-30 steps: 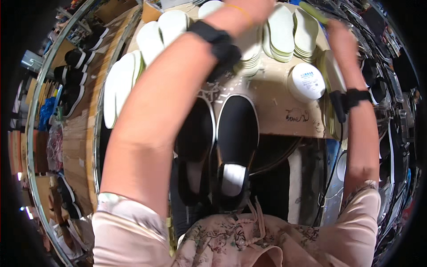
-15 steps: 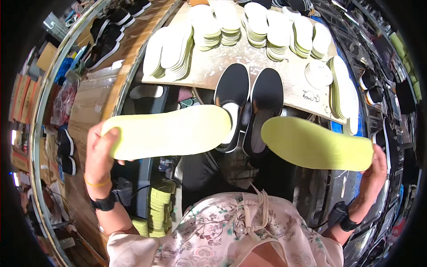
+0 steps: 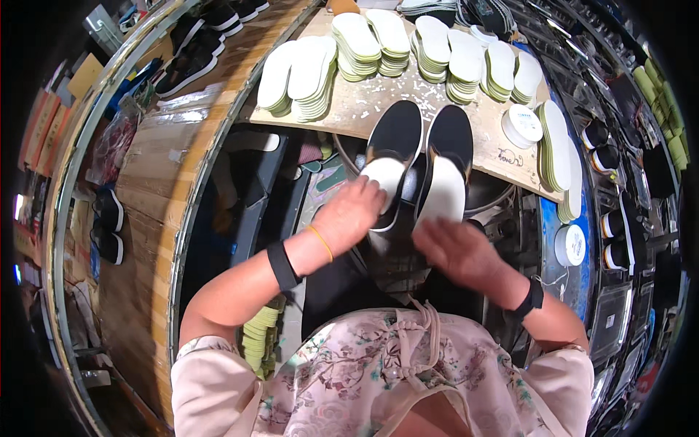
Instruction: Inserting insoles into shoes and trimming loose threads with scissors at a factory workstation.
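Half a second ago we were holding two insoles crosswise with their yellow-green faces turned up; now we are seeing white faces, and both insoles are lying lengthwise in the shoes. Our left hand (image 3: 346,222) is curling its fingers (image 3: 373,193) over the heel end of the left insole (image 3: 386,173); we cannot tell whether they are pinching it or only pressing. Our right hand (image 3: 462,251) is blurring at the heel end of the right insole (image 3: 444,191), so we cannot tell its grip either.

Just beyond those fingers, the insoles are pointing away from us, their long axes leaning slightly right. Their rounded, smooth white surfaces are showing in the shoe openings, while their front ends are hiding under the uppers. The left shoe (image 3: 398,122) and right shoe (image 3: 450,130), black with pale edging, are standing side by side, toes pointing the same way.

Farther past the fingers, the counter (image 3: 491,153) is carrying a round white roll (image 3: 523,125) beyond the right hand and, farthest off, stacks of insoles (image 3: 357,44), white on top with yellow-green edges.
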Demonstrator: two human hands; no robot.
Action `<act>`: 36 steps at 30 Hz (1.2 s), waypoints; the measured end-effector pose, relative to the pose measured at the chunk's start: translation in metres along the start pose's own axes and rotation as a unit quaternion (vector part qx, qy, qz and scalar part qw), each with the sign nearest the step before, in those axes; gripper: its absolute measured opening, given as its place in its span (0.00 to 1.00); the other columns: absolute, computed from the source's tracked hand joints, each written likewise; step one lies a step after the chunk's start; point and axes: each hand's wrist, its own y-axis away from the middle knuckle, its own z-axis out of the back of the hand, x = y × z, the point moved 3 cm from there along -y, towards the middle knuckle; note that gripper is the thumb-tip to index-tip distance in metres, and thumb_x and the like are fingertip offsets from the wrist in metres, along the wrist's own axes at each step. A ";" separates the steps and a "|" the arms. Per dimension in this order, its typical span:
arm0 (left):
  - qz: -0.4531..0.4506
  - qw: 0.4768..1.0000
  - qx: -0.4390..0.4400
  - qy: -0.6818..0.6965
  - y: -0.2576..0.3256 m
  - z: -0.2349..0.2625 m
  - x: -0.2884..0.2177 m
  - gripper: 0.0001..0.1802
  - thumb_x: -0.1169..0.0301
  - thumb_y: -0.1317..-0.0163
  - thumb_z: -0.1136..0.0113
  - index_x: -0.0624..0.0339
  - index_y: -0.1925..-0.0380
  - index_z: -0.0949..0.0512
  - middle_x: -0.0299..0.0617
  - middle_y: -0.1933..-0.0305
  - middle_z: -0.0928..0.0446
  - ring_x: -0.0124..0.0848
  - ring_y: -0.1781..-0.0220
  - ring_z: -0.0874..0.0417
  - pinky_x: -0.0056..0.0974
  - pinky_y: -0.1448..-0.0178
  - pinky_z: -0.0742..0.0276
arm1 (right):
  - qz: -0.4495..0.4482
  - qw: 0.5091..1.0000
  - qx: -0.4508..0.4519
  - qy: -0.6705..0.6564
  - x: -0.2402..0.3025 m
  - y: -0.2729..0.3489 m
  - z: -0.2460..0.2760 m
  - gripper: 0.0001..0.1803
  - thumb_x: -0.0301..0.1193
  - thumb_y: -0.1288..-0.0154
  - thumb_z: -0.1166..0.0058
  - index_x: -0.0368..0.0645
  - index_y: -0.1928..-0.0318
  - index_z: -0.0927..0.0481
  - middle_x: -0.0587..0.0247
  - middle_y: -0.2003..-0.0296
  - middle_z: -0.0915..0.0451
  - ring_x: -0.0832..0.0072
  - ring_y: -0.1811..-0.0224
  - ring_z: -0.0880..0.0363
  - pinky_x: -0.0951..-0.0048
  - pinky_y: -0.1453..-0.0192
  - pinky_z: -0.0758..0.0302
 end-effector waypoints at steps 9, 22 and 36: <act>-0.027 0.988 0.139 -0.057 -0.069 -0.012 0.014 0.07 0.73 0.52 0.48 0.61 0.73 0.23 0.45 0.72 0.23 0.42 0.69 0.20 0.42 0.61 0.27 | -0.190 0.978 0.044 -0.070 -0.073 0.034 -0.034 0.19 0.23 0.55 0.50 0.42 0.57 0.25 0.56 0.58 0.24 0.60 0.57 0.26 0.62 0.51 0.29; -0.064 0.892 0.446 0.031 -0.109 -0.071 0.019 0.10 0.71 0.52 0.44 0.62 0.70 0.19 0.50 0.65 0.20 0.42 0.64 0.17 0.41 0.64 0.20 | -0.178 0.933 0.195 -0.247 -0.106 -0.011 -0.096 0.07 0.31 0.58 0.50 0.44 0.79 0.20 0.52 0.79 0.22 0.57 0.73 0.22 0.58 0.66 0.28; 0.234 0.914 -0.093 0.319 -0.049 -0.020 0.045 0.11 0.73 0.48 0.51 0.70 0.69 0.26 0.62 0.65 0.25 0.54 0.59 0.24 0.48 0.55 0.29 | -0.377 0.831 -0.137 -0.387 -0.121 0.006 0.036 0.07 0.19 0.53 0.48 0.35 0.70 0.22 0.54 0.73 0.23 0.65 0.68 0.24 0.69 0.60 0.30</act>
